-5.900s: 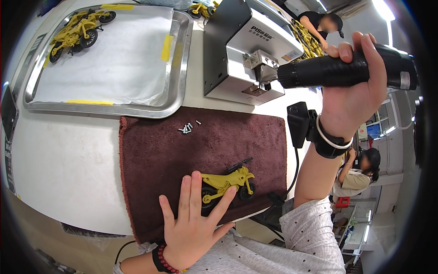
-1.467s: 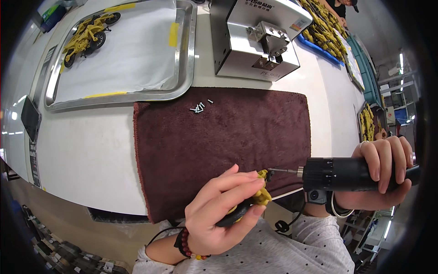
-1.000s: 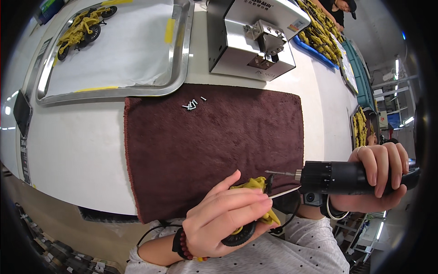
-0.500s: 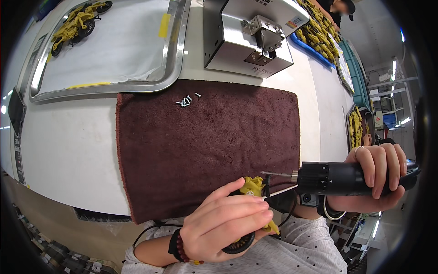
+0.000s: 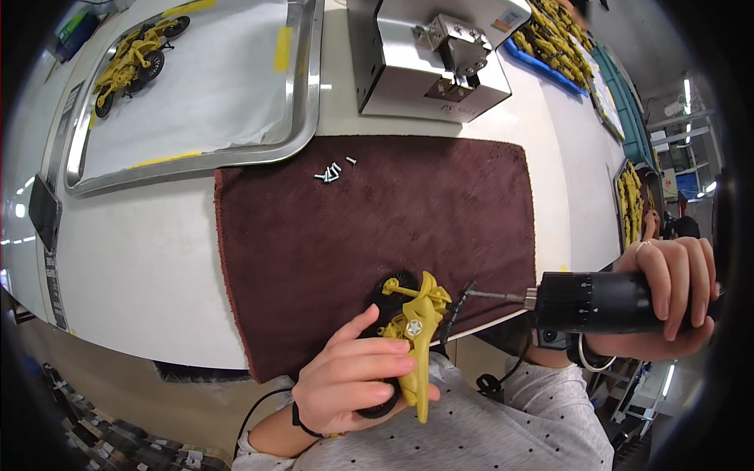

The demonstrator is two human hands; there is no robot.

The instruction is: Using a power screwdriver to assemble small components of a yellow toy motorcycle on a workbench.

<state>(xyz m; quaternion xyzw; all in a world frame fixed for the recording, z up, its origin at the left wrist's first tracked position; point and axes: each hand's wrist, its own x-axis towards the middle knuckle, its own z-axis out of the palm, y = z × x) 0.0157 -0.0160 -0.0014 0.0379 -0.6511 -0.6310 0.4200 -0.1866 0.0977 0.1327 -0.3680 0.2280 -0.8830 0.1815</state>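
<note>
Two hands: left (image 5: 357, 385) grips yellow toy motorcycle (image 5: 412, 330), right (image 5: 667, 294) electric screwdriver (image 5: 581, 301)

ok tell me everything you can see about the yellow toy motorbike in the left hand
The yellow toy motorbike looks like moulded plastic, with black wheels and a pale star on its side. The left hand grips its lower end over the near edge of the brown towel. The tip of the black electric screwdriver, held in the right hand, points at it.

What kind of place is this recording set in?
Most likely a toy assembly workstation in a factory: an electric screwdriver held at a yellow toy motorcycle, loose screws on a brown mat, and trays of yellow parts behind.
</note>
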